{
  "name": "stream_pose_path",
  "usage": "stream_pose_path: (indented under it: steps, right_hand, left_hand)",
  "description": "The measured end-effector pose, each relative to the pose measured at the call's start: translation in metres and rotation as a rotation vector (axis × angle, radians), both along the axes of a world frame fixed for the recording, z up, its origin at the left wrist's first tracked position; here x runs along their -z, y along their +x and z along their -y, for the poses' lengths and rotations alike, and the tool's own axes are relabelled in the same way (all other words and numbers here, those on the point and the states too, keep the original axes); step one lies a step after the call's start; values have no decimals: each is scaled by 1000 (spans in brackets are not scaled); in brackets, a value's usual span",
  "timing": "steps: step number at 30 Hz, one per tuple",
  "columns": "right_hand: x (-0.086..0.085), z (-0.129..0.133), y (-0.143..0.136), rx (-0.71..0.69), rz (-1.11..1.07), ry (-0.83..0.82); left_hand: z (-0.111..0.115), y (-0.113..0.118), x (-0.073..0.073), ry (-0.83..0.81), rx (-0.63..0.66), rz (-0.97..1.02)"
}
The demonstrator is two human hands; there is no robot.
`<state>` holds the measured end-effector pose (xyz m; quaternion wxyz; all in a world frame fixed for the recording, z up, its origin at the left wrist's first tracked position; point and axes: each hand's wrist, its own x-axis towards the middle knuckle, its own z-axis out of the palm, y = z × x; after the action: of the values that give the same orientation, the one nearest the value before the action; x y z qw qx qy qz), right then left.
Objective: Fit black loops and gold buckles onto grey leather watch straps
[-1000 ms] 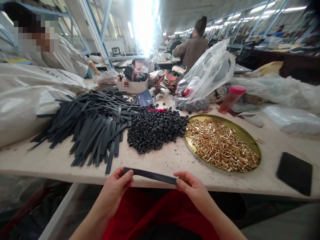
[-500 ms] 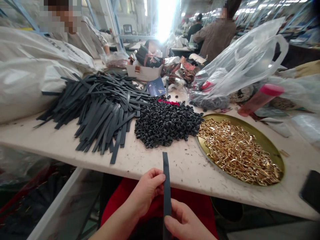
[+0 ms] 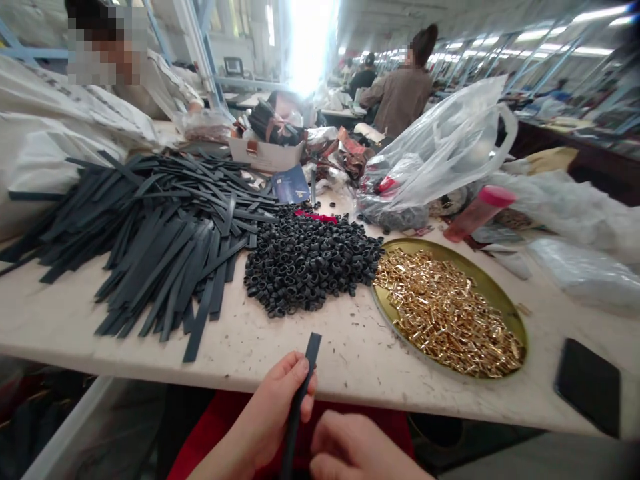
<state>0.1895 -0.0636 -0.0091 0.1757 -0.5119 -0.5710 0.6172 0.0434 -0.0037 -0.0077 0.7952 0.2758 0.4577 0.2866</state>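
One dark strap is in hand, standing nearly upright just past the near edge of the table. The left hand is closed around its middle, thumb and fingers pinching it. The right hand sits low beside the strap's lower part, fingers curled; whether it grips the strap cannot be told, as the lower end runs out of view. The strap's visible upper end is bare: no loop and no metal fitting on it.

Outward on the table: a large heap of like straps at left, a mound of small black loops at centre, and a round brass tray at right filled with gold-coloured metal fittings. A black flat object lies at far right. A clear plastic bag and a pink-capped bottle stand behind.

Judgement: work on this strap is at an early stage; no assembled pieces are visible, and the stock remaining is large.
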Motion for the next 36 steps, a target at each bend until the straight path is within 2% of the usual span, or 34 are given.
stream_pose_path:
  steps: [2, 4, 6, 9, 11, 15, 20, 22, 26, 28, 31, 34, 36]
  right_hand:
    - [-4, -27, 26, 108, 235, 217]
    - [-5, -62, 48, 275, 518, 445]
    - [-3, -98, 61, 361, 806, 614]
    - [5, -136, 63, 379, 889, 663]
    - [12, -146, 59, 376, 870, 658]
    - [20, -134, 59, 370, 761, 659]
    - [13, -94, 50, 336, 499, 599]
    - [8, -77, 39, 368, 289, 497]
    - [2, -51, 20, 570, -153, 248]
    - [1, -43, 16, 614, -250, 175]
    - [3, -36, 14, 598, -403, 64]
    - [6, -33, 14, 602, -527, -39]
    - [10, -33, 14, 643, -553, -51]
  left_hand:
    - [-3, 0, 0, 64, 38, -40]
    - [-4, 3, 3, 116, 60, -98]
    - [-4, 7, 6, 147, 62, -142]
    - [0, 9, 5, 172, 55, -163]
    - [3, 5, -1, 198, 26, -178]
    - [10, -1, -12, 211, 38, -210]
    - [12, 6, -16, 244, 46, -203]
    - [12, 10, -19, 229, 44, -145]
    - [17, 11, -24, 92, 17, -37]
    - [22, 11, -26, 21, 8, -6]
    - [27, 12, -27, -34, 7, 28]
    - [28, 12, -25, -46, 19, 22]
    - [28, 12, -22, -24, 33, 11]
